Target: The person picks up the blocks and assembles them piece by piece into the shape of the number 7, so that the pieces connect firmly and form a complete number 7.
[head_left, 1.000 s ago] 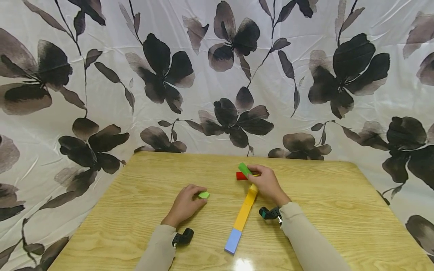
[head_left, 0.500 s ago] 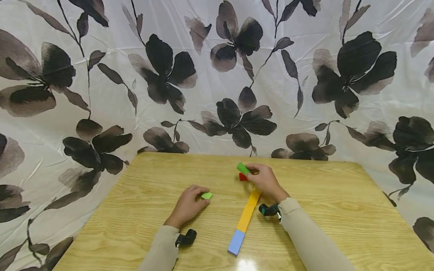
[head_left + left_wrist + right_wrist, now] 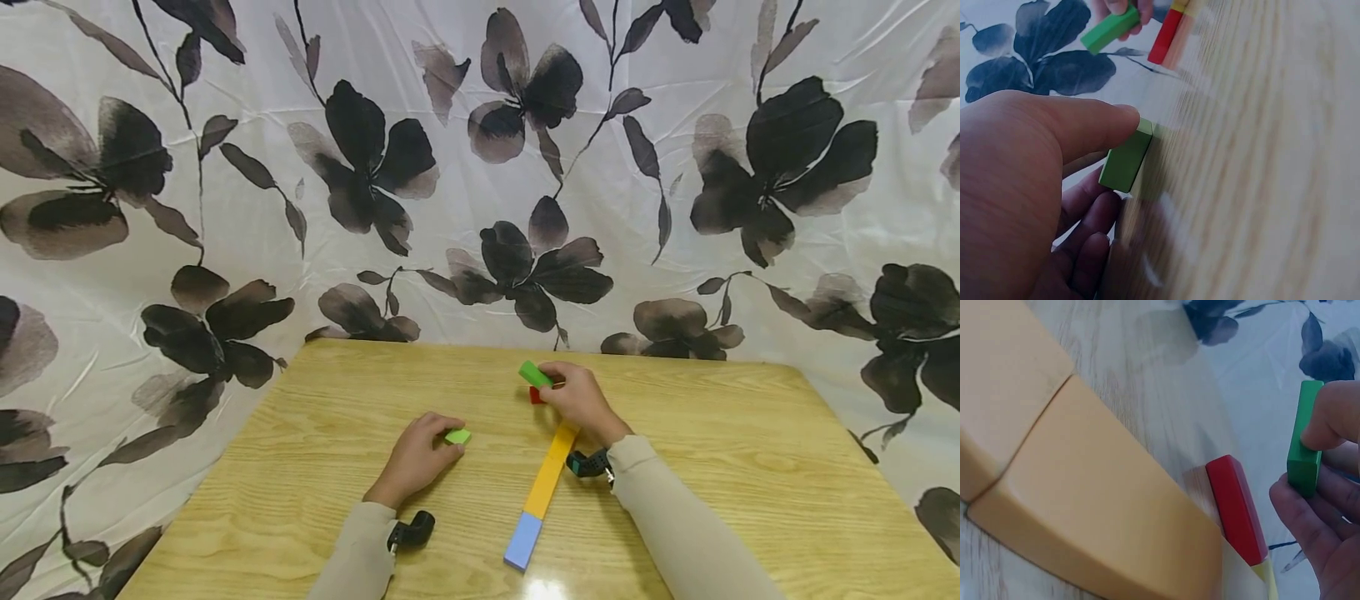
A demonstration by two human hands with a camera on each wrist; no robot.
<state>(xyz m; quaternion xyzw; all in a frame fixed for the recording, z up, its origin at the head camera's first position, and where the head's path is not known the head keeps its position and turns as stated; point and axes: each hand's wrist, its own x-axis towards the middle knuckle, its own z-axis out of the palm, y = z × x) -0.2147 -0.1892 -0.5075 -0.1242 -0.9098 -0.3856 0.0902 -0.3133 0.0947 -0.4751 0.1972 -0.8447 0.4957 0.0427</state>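
My left hand (image 3: 411,458) pinches a light green block (image 3: 1127,159) low at the tabletop, thumb and fingers at its ends. Farther back, my right hand (image 3: 583,400) grips a brighter green block (image 3: 1303,440) between thumb and fingers, raised over the table and pointing left. Under that hand a red block (image 3: 1238,509) lies on the table, partly hidden in the head view. At its end sits a yellow block (image 3: 1266,578), mostly covered. Orange blocks (image 3: 547,479) run toward me in a row from below the right hand, ending at a blue block (image 3: 522,542).
The wooden table (image 3: 712,467) reaches back to a white cloth (image 3: 450,192) printed with dark flowers. A black wrist camera (image 3: 411,529) sits on the left wrist, and another black camera (image 3: 587,463) on the right.
My right hand has shifted slightly left with the green block, covering more of the red and yellow blocks. My left hand stays in place with the light green block.
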